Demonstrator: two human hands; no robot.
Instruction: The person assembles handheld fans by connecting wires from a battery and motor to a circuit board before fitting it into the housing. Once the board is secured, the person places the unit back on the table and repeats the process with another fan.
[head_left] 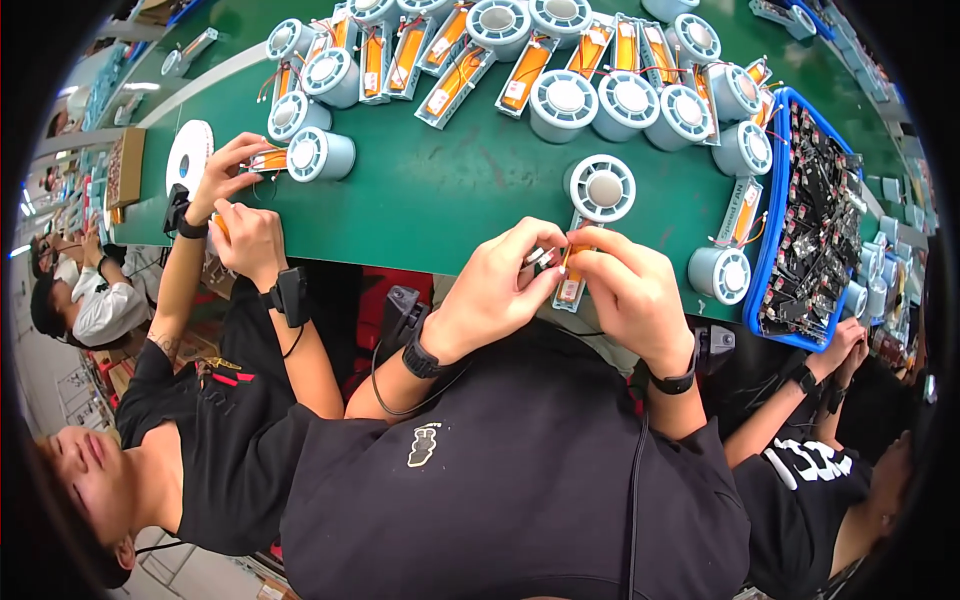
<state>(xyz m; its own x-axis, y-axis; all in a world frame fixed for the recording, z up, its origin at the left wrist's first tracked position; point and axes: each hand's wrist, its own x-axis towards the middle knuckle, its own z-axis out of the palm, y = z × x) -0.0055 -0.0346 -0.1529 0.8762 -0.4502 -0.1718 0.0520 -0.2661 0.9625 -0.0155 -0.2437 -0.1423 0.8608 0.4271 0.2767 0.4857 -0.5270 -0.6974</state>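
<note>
A light-blue handheld fan (602, 188) lies in front of me at the table's near edge, its round head pointing away. Its open handle (569, 293) holds an orange battery, mostly hidden by my hands. My left hand (500, 295) is closed over the handle's left side. Between its thumb and fingers is a small dark part with white and silver bits (542, 260), which looks like a circuit board. My right hand (632, 292) pinches thin wires (568, 252) just beside that part. The fingertips of both hands almost meet.
Rows of similar fans (563, 100) with open handles and orange batteries fill the far side. A blue bin (765, 270) of small black boards stands right, beside another fan (720, 272). Co-workers sit on both sides; the left one's hands (240, 165) work near a fan (320, 155) and white reel (190, 150).
</note>
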